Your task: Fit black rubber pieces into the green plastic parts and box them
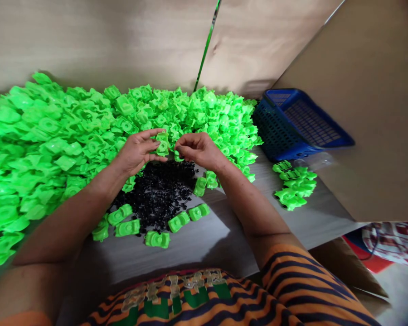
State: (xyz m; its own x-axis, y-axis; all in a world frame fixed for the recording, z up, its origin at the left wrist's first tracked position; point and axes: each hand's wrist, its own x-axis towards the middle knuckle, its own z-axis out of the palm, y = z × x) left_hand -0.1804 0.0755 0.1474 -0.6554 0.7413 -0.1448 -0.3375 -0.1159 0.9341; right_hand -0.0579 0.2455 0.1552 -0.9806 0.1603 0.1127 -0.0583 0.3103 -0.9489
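My left hand (141, 151) grips a bright green plastic toy car body (162, 144) between thumb and fingers, its hollow side facing me. Close to its right, my right hand (197, 148) is closed in a pinch; what its fingertips hold, if anything, is too small to make out. Another green piece (177, 156) shows just under those fingertips. Below both hands lies a heap of small black plastic parts (163, 190). Several green car bodies (157, 239) are spread around the near side of that heap.
A large pile of green car bodies (71, 136) runs along the back and left of the grey table (204, 240). To the right stand a blue plastic basket (282, 131) and a small group of green cars (297, 185), some with black parts. Wooden boards (122, 40) rise behind.
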